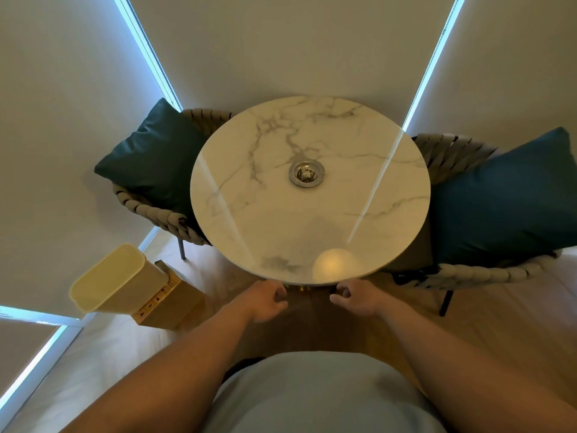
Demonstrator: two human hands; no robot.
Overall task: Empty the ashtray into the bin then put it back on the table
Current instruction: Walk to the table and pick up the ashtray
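A round metal ashtray sits near the middle of the round white marble table, with ash and crumpled bits in its bowl. A cream plastic bin stands on the floor to the left of the table, in front of a wooden box. My left hand and my right hand hover side by side just below the table's near edge, fingers loosely curled and holding nothing. Both hands are well short of the ashtray.
Two woven rope chairs with dark teal cushions flank the table, one at the left and one at the right. A wooden box stands behind the bin. Roller blinds cover the windows behind. The floor is wood.
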